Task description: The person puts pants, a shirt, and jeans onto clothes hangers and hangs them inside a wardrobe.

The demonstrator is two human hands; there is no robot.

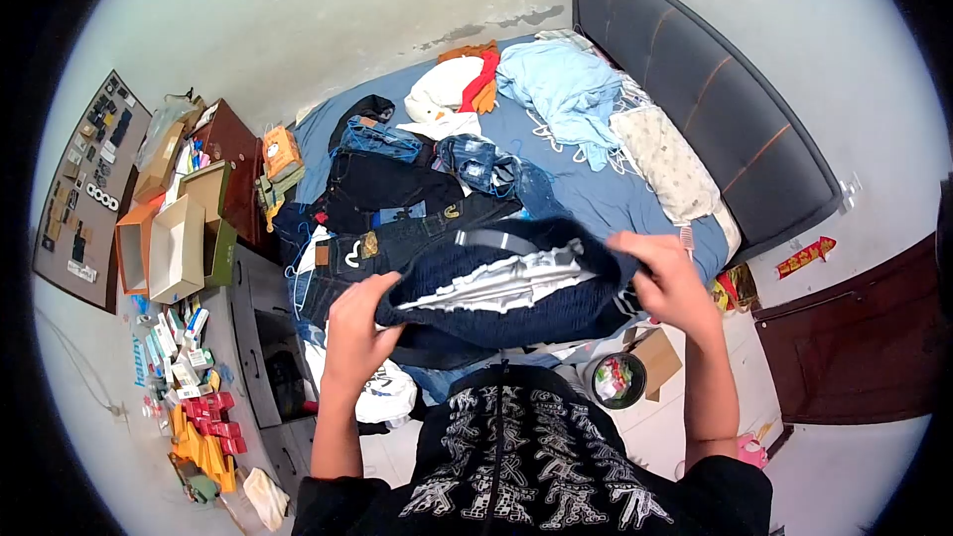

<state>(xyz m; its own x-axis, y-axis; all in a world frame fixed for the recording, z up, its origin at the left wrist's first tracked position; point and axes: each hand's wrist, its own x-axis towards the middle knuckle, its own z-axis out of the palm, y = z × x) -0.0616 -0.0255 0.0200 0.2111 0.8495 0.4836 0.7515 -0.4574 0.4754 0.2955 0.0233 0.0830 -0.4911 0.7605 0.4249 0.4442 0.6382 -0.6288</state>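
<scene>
A dark navy garment with a gathered elastic waistband (467, 323) is stretched between my two hands, its opening facing up. White lining shows inside the opening. My left hand (359, 323) is closed on the left end of the waistband, and my right hand (667, 283) pinches the right end. White stripes show on the fabric near my right hand. Its lower part hangs out of clear sight. Beyond it, dark jeans (397, 243) and blue denim pieces (481, 164) lie on the bed.
A light blue cloth (561, 84), a pillow (665, 164) and a white plush toy (442, 89) lie on the bed (586, 194). At left stands a cabinet with open boxes (179, 248) and many small packages. A bin (617, 380) stands on the floor at right.
</scene>
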